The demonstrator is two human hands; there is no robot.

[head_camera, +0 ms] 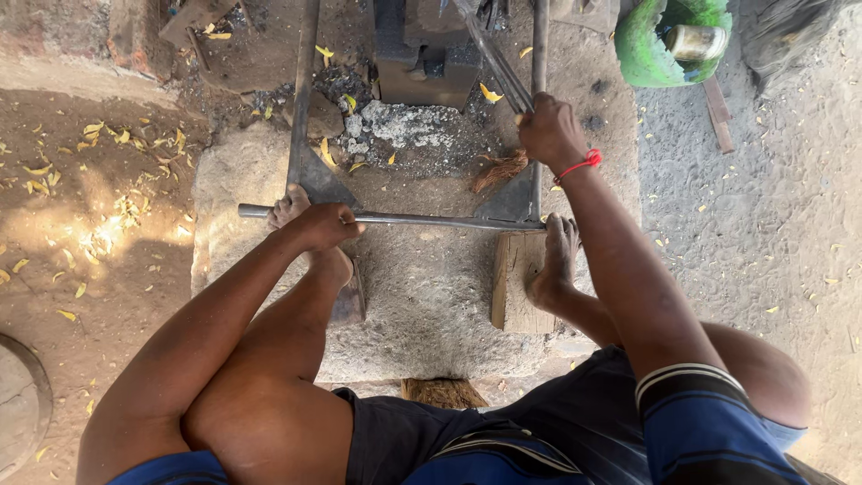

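Note:
My left hand [325,224] grips a long steel rod [422,219] that lies crosswise over a metal frame [305,117]. My right hand [549,130] is closed around the handle of a long dark tool [496,63] that reaches up toward a dark metal block [422,54] at the top. My bare left foot [310,242] rests on the frame's left bar. My right foot [555,265] stands on a wooden block [514,283]. A red thread circles my right wrist.
A stone slab [422,296] lies under the frame, with grey ash [404,130] near the metal block. A green container [660,40] holding a can stands top right. Yellow leaves litter the dirt on the left. A round stone edge [22,404] shows bottom left.

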